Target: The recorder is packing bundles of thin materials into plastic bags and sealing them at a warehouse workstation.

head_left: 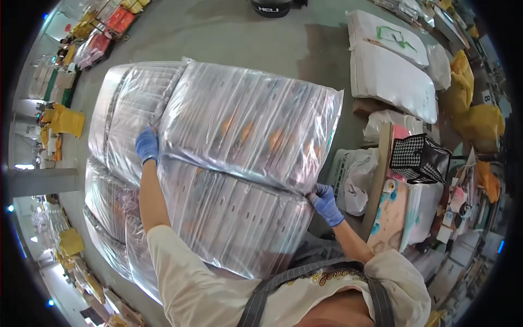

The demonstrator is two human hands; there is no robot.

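Observation:
Stacked bundles of flat printed sheets or booklets, wrapped in clear shiny plastic film (250, 125), stand in front of me. In its blue glove, my left hand (147, 145) is closed at the gap between the far middle bundle and the bundle left of it, its fingers pinching the film there. At the right end of the seam between the far and near bundles, my right hand (326, 204), also gloved in blue, is closed on the film at the corner. The near bundle (234, 218) lies between my arms, and more wrapped bundles (111, 196) are at the left.
White wrapped stacks (389, 76) rest on a pallet at the far right. Closer on the right are a white plastic bag (357, 180), a table edge (376, 201) and a black-and-white patterned bag (419, 158). Carts with yellow and red goods (117, 22) stand far left.

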